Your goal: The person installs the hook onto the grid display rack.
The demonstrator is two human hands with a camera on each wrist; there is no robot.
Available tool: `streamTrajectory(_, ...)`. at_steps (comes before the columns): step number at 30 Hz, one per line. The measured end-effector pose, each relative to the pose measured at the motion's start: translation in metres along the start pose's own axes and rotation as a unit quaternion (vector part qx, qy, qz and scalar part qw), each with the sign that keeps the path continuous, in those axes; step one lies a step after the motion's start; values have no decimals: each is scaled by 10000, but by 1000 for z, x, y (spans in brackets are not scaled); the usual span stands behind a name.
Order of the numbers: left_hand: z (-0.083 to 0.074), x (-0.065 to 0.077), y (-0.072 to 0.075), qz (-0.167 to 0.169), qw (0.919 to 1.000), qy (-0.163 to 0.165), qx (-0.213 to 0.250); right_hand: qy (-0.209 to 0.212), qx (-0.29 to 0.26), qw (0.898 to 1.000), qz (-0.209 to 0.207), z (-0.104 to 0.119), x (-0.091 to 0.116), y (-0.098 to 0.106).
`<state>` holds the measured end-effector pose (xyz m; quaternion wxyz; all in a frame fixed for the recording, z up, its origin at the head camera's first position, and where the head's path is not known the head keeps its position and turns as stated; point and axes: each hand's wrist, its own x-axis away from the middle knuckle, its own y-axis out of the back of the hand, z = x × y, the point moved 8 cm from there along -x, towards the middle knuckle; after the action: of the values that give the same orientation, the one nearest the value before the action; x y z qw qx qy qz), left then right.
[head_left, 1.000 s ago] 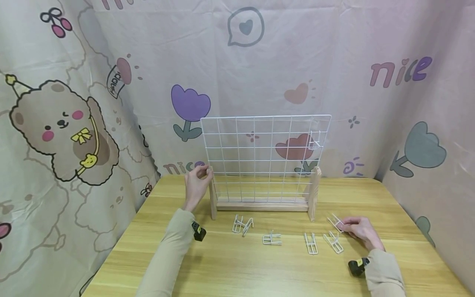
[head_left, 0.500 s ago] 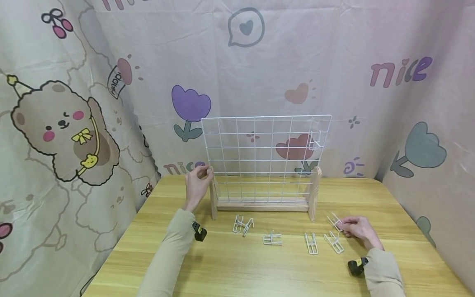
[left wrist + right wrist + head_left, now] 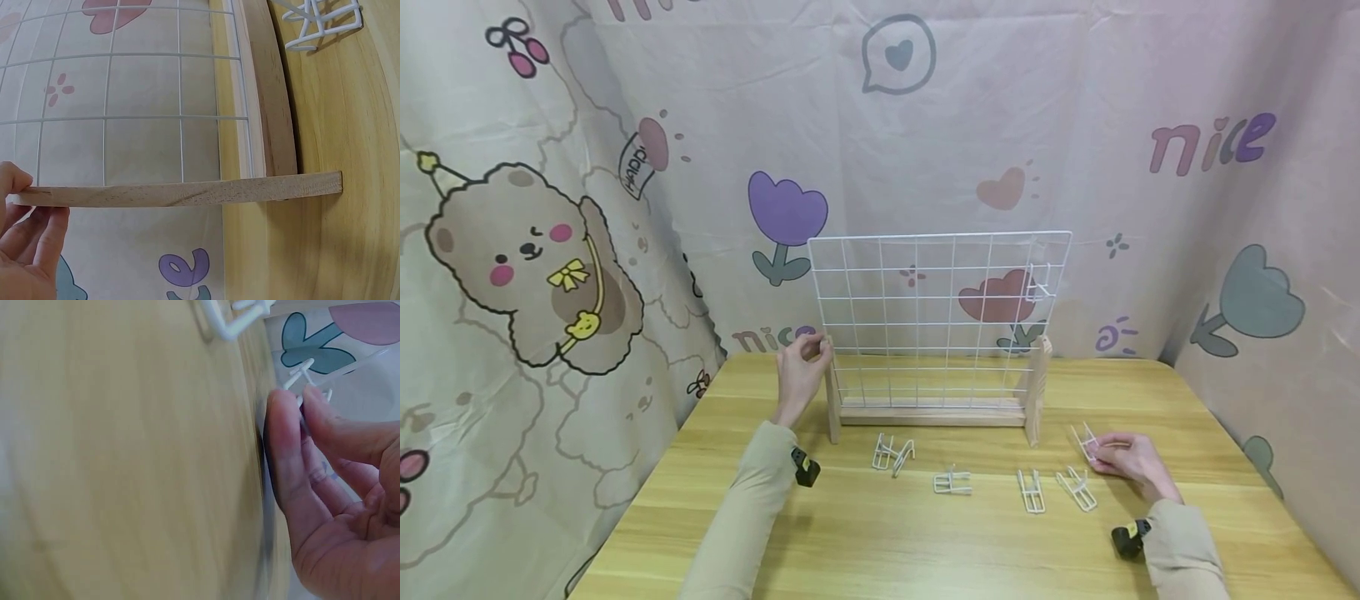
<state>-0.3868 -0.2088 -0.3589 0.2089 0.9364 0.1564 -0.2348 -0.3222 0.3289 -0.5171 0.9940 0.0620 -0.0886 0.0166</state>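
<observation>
A white wire grid panel (image 3: 917, 323) stands in a wooden base, with one white wire hook (image 3: 1037, 287) hanging near its top right corner. My left hand (image 3: 801, 375) pinches the upper end of the base's left wooden post (image 3: 175, 194), thumb on one side and fingers on the other. At the right, my right hand (image 3: 1131, 461) pinches another white wire hook (image 3: 1086, 442) between thumb and fingers, its prongs pointing away from me. In the right wrist view the fingers partly hide that hook (image 3: 300, 374).
Several white wire hooks lie on the wooden table (image 3: 880, 542) before the stand: a pair of hooks (image 3: 893, 455) at left, a hook (image 3: 952, 481) at centre, and two more, a hook (image 3: 1032, 492) and a hook (image 3: 1077, 488), by my right hand. A printed curtain (image 3: 925, 150) hangs behind.
My right hand has shifted slightly right and tilted its hook more upright, lifting it a little. My left hand stays on the post.
</observation>
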Motion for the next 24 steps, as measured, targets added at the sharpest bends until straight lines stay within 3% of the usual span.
streamTrajectory(5, -1, 0, 1, -123, 9997, -164, -144, 15, -257, 9997, 48, 3, 2, 0)
streamTrajectory(14, 2, -1, -1, 117, 9999, 92, -71, 51, -513, 9987, 30, 11, 6, -3)
streamTrajectory(24, 3, -2, -1, 138, 9998, 118, -40, 233, -1320, 9909, 97, 21, 6, -10)
